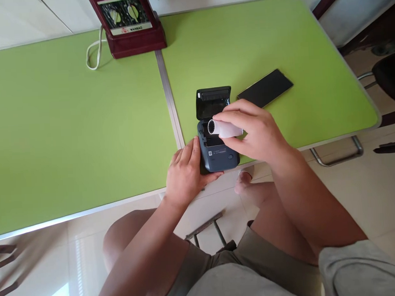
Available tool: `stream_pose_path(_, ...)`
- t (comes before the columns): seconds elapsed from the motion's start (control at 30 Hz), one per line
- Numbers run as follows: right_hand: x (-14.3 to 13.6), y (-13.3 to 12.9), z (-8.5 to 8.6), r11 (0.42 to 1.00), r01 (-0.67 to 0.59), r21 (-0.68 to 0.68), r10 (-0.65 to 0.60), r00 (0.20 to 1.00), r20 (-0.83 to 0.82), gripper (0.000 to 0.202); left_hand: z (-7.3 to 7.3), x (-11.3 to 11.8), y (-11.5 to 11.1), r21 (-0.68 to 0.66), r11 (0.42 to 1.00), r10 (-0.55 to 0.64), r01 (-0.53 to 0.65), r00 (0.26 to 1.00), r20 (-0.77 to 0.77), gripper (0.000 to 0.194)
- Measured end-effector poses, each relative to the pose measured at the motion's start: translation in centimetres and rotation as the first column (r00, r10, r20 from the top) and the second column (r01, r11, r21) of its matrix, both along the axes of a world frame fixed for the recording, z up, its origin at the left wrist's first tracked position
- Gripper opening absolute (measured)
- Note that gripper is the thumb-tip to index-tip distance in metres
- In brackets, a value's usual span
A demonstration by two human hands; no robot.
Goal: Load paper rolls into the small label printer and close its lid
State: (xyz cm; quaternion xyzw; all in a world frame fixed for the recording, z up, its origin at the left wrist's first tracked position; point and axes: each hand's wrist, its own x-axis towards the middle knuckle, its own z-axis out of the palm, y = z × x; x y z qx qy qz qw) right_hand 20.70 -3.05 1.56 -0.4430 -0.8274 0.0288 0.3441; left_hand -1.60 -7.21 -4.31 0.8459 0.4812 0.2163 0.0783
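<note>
A small dark blue-grey device (219, 161) stands at the front edge of the green table, its black lid (213, 104) raised at the back. My left hand (187, 170) steadies the device, fingers along its left side and thumb at its front edge. Between the thumb and fingers of my right hand (254, 130) is a white roll (227, 129) with a dark hollow end facing left. The roll is over the device's open compartment; whether it touches the inside is hidden.
A black phone (266, 88) lies behind my right hand. At the table's back edge stands a dark red box with two dials (137, 43) and a white cord (94, 65). A metal strip (168, 94) crosses the green table (68, 127).
</note>
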Motion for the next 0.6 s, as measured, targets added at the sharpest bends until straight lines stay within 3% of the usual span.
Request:
stream_pose_path(0.1,0.1,0.3,-0.2,0.996,0.041,-0.083,-0.036,0.998,0.056,0.033,-0.1,0.0,0.0,-0.014,1.0,0.001,-0.001,1.0,0.004,0.109)
stream_pose_path(0.23,-0.1,0.6,-0.3,0.982,0.082,-0.168,-0.068,0.994,0.085,0.018,-0.2,-0.1,0.0,-0.023,1.0,-0.007,0.007,1.0,0.015,0.108)
stream_pose_path(0.43,-0.1,1.2,-0.4,0.964,0.025,-0.266,-0.007,0.998,0.069,0.014,-0.1,0.0,-0.1,0.006,1.0,-0.019,0.019,1.0,0.013,0.097)
stream_pose_path(0.6,0.1,1.0,0.2,0.971,-0.043,-0.234,0.061,0.996,0.07,0.016,0.2,0.0,0.0,-0.062,0.998,-0.01,0.011,1.0,0.021,0.107)
